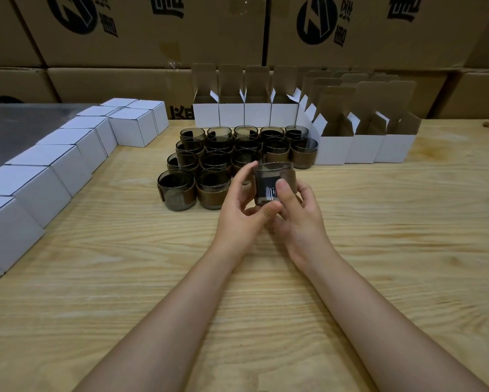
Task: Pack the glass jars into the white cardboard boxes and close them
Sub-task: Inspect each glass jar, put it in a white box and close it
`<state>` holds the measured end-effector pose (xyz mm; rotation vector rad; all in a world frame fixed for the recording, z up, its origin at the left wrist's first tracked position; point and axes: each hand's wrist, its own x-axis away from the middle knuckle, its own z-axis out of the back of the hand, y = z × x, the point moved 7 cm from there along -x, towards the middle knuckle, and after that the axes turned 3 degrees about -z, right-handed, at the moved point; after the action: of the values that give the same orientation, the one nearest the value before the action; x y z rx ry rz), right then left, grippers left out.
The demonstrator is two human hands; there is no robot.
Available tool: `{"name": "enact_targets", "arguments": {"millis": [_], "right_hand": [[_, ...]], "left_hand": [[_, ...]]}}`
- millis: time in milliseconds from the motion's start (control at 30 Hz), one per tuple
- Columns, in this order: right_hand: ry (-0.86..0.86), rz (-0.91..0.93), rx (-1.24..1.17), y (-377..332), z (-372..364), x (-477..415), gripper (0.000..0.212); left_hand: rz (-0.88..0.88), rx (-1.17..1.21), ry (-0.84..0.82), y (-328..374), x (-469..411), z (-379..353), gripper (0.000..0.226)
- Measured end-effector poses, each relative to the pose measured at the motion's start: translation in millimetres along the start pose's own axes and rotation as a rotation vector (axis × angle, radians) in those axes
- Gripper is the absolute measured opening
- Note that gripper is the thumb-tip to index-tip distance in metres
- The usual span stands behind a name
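Mid-task. One smoked glass jar [272, 181] held up at centre frame, left hand [241, 215] and right hand [301, 222] both with fingers curled round it. Closed white boxes [67, 154] line the left edge; open boxes [336, 147] wait upper right. Roughly twenty unpacked jars [209, 165] stand on the worktop [266, 292], count unsure.

Pale pine tabletop [124, 278], bold wavy grain, filling foreground. Behind, wall of stacked brown shipping cartons [152, 29], printed with round black logos [316, 19] and large characters, seams under clear tape [169, 52]. At left, dull grey metal sheet [16, 128] adjoining tabletop. Dim, even light.
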<state>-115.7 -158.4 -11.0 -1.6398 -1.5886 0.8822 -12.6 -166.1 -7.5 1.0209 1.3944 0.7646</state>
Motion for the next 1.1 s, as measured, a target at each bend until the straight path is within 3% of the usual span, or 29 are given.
{"name": "enact_targets", "arguments": {"millis": [333, 433, 533, 733, 833, 900, 1100], "right_hand": [[-0.063, -0.102, -0.141, 4, -4, 3, 0.056], [-0.085, -0.144, -0.158, 9, -7, 3, 0.063], [-0.09, -0.178, -0.099, 12, -4, 1, 0.052], [0.024, -0.08, 0.1, 4, 7, -3, 0.039], [0.088, -0.005, 0.147, -3, 9, -3, 0.071], [0.051, 0.005, 0.141, -4, 6, -2, 0.078], [0.001, -0.051, 0.069, 2, 1, 0, 0.06]], "left_hand": [[0.032, 0.069, -0.027, -3, 0, -1, 0.104], [0.019, 0.032, -0.021, -1, 0, 0, 0.088], [0.024, 0.046, 0.015, -4, -1, 2, 0.064], [-0.002, 0.038, 0.045, -2, -1, 4, 0.065], [-0.035, 0.0, 0.056, 2, 0, 4, 0.07], [-0.038, -0.015, 0.071, 1, 0, 6, 0.071], [-0.041, -0.063, 0.069, 3, 0, 4, 0.073]]}}
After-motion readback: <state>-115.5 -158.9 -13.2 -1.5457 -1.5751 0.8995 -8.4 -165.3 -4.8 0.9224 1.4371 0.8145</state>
